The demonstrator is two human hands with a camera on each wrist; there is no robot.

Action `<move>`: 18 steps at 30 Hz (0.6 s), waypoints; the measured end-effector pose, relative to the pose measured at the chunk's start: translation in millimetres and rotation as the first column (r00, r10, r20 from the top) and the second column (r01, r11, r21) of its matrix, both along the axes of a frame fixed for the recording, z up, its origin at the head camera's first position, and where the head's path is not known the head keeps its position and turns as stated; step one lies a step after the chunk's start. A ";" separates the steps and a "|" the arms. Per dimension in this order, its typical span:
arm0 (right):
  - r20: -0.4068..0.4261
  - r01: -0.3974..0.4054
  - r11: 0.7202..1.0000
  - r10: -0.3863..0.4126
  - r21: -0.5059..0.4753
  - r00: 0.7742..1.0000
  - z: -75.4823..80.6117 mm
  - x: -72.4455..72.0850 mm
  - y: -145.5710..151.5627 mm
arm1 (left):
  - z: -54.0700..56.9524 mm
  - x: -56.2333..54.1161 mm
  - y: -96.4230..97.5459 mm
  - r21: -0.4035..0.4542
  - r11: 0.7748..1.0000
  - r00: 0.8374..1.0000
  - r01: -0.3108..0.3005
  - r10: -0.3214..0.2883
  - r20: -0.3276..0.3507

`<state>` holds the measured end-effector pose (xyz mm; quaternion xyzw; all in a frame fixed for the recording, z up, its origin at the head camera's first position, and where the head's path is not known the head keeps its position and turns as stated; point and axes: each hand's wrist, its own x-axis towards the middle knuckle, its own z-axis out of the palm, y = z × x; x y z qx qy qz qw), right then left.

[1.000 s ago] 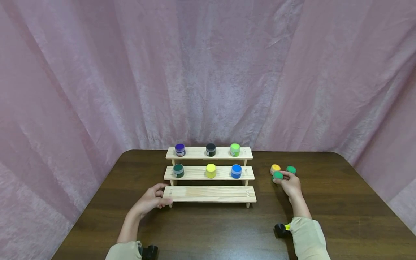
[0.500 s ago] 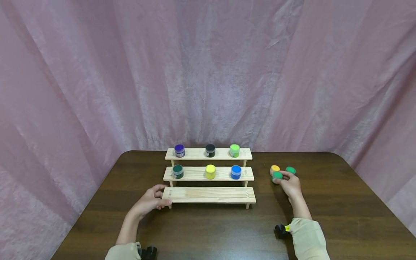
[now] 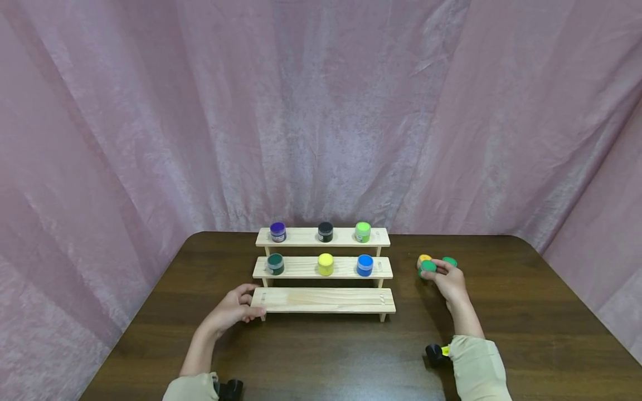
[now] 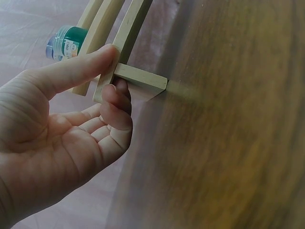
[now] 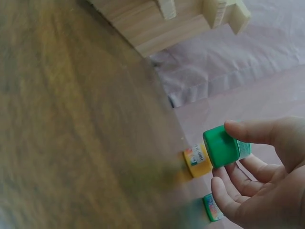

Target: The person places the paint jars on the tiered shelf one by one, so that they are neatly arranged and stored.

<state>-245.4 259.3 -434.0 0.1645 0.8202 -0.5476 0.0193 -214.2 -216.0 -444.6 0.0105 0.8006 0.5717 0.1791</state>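
Observation:
My left hand (image 3: pixel 232 309) grips the left end of the lowest shelf of a three-tier wooden display stand (image 3: pixel 326 301). In the left wrist view, the thumb lies on the board's edge and curled fingers sit by its leg. My right hand (image 3: pixel 450 283) pinches a small green paint jar (image 5: pixel 222 147) between thumb and fingers, to the right of the stand. Just behind it are a yellow-orange paint jar (image 5: pixel 197 161) and a second green-lidded jar (image 5: pixel 212 207), the latter partly hidden by the hand in the head view.
Purple (image 3: pixel 278 231), black (image 3: pixel 325 231) and light green (image 3: pixel 363 231) jars stand on the top tier. Dark green (image 3: pixel 275 264), yellow (image 3: pixel 325 264) and blue (image 3: pixel 364 265) jars stand on the middle one. A pink curtain (image 3: pixel 321 111) hangs behind the brown table (image 3: pixel 321 362).
My right hand has shifted the green jar slightly away from me, and it now covers more of the yellow-orange jar. My left hand keeps its grip on the stand.

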 end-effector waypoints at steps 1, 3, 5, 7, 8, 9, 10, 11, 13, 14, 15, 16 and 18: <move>0.000 -0.003 1.000 0.003 0.002 1.000 1.5 0.2 -0.2 | 0.2 0.0 0.1 -0.001 1.000 1.000 -0.001 0.001 0.000; -0.008 -0.004 1.000 0.004 0.004 1.000 4.1 0.3 -0.5 | 0.4 -0.1 0.1 -0.003 1.000 1.000 -0.001 0.001 0.001; -0.006 -0.010 1.000 0.010 0.008 1.000 6.6 0.5 -0.4 | 0.4 0.0 0.0 -0.005 1.000 1.000 -0.001 0.001 0.000; -0.005 -0.009 1.000 0.009 0.003 1.000 8.7 1.1 -0.8 | 0.1 0.0 -0.2 -0.005 1.000 1.000 0.002 -0.002 0.000; -0.006 -0.009 1.000 0.009 -0.005 1.000 9.8 1.4 -1.3 | 0.0 0.0 -0.3 -0.003 1.000 1.000 0.003 -0.003 0.000; -0.009 -0.012 1.000 0.012 -0.013 1.000 11.0 1.8 -1.7 | -0.2 0.0 -0.3 -0.003 1.000 1.000 0.003 -0.003 0.000; -0.010 -0.015 1.000 0.015 -0.023 1.000 12.4 2.3 -2.4 | -0.4 0.0 -0.3 -0.002 1.000 1.000 0.003 -0.003 0.001; -0.014 -0.016 0.999 0.016 -0.034 1.000 13.7 2.7 -3.2 | -0.6 -0.2 -0.3 -0.003 1.000 1.000 0.002 -0.002 0.001; -0.019 -0.022 0.998 0.021 -0.056 1.000 16.8 3.6 -4.9 | -1.0 -0.4 -0.2 -0.006 1.000 1.000 -0.001 0.001 0.002; -0.019 -0.028 0.998 0.027 -0.064 0.999 18.4 4.0 -5.3 | -1.2 -0.5 -0.1 -0.007 1.000 1.000 -0.004 0.004 0.002; -0.020 -0.029 0.997 0.028 -0.073 0.999 20.0 4.2 -5.7 | -1.3 -0.6 0.0 -0.010 1.000 1.000 -0.007 0.007 0.002; -0.018 -0.030 0.996 0.029 -0.080 0.999 21.7 4.6 -6.3 | -1.4 -0.7 0.0 -0.011 1.000 1.000 -0.008 0.009 0.003; -0.009 -0.033 0.995 0.032 -0.090 0.999 24.9 5.1 -7.2 | -1.3 -1.0 -0.1 -0.014 1.000 1.000 -0.009 0.009 0.005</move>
